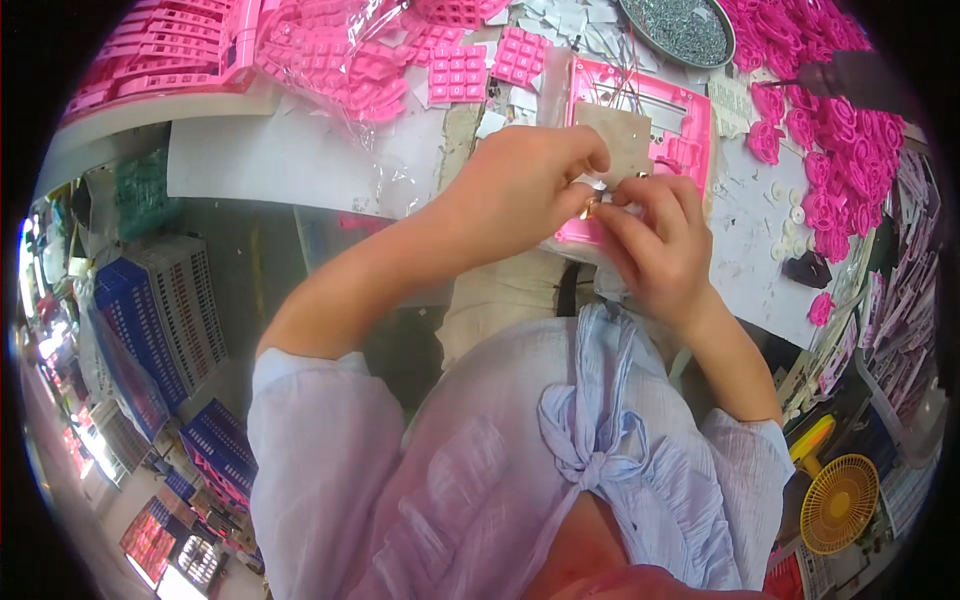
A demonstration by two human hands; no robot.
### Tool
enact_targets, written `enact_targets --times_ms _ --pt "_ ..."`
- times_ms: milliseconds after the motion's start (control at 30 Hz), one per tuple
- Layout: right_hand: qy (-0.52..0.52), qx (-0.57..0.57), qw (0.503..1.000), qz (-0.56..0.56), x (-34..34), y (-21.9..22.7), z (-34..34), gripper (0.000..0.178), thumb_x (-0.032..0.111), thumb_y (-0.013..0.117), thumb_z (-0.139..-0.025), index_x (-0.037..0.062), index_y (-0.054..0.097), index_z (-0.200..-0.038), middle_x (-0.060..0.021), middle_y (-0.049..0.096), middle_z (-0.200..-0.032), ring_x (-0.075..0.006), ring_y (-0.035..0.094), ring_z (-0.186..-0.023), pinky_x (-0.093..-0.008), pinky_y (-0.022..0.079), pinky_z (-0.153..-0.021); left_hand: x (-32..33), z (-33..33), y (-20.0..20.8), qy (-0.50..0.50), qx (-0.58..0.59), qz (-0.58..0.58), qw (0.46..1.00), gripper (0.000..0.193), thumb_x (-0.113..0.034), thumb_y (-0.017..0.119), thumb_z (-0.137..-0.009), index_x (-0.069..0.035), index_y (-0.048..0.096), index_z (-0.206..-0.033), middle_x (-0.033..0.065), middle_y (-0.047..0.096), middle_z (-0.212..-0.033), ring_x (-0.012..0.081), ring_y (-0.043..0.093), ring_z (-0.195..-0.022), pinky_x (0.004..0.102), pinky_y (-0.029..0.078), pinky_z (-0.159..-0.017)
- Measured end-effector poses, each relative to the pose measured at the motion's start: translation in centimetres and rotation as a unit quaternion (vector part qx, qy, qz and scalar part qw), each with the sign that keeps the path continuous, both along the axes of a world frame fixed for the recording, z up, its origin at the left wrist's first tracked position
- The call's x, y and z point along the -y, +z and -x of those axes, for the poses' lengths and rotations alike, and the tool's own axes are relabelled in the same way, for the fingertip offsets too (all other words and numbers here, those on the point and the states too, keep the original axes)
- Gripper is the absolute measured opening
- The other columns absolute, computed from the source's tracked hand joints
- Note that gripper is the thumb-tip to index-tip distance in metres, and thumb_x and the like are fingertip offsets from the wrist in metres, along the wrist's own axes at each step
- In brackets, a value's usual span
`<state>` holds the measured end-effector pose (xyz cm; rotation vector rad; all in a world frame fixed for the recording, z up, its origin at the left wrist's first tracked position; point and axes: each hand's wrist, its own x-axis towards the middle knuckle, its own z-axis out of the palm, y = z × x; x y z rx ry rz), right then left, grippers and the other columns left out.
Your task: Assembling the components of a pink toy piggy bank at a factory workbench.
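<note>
Over a pink plastic housing at the table's front edge, both my hands are close together. My right hand is closed, its thumb and fingertips pinching a small gold-coloured metal piece. From the other side my left hand comes in with curled fingers, its tips nearly touching that piece. Whatever those left fingertips grip is too small to make out. A tan board lies across the housing just beyond my fingers. Thin wires rise from behind it. My hands hide the housing's near part.
Pink keypads and a clear plastic bag lie at the back left. A round dish of small metal parts stands at the back. Pink pieces are heaped right, near white discs and a dark tool.
</note>
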<state>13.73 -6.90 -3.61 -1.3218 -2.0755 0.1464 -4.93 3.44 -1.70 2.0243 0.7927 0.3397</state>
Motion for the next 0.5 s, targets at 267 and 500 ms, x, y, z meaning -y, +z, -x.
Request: enact_targets --times_ms 267,500 --pt "-0.003 0.048 0.999 -0.009 -0.4 -0.3 0.2 0.026 0.007 0.075 -0.068 0.0046 0.071 -0.093 -0.0066 0.064 -0.104 -0.0277 0.058 -0.091 -0.0371 0.051 -0.074 1.9 0.5 -2.4 -0.031 0.057 -0.187 0.98 0.019 -0.007 0.066 -0.089 -0.006 0.062 -0.107 0.0136 0.064 -0.088 0.0358 0.063 -0.078 0.0424 0.051 -0.067" --pt "-0.003 0.091 0.99 0.107 0.2 1.9 0.2 0.028 0.006 0.073 -0.074 0.0066 0.073 -0.102 -0.0065 0.064 -0.103 -0.0271 0.056 -0.091 -0.0386 0.048 -0.077 2.5 0.7 -3.5 -0.011 0.056 -0.222 0.973 0.022 -0.006 0.068 -0.087 -0.005 0.063 -0.108 0.0111 0.064 -0.087 0.03 0.062 -0.073 0.0394 0.051 -0.064"
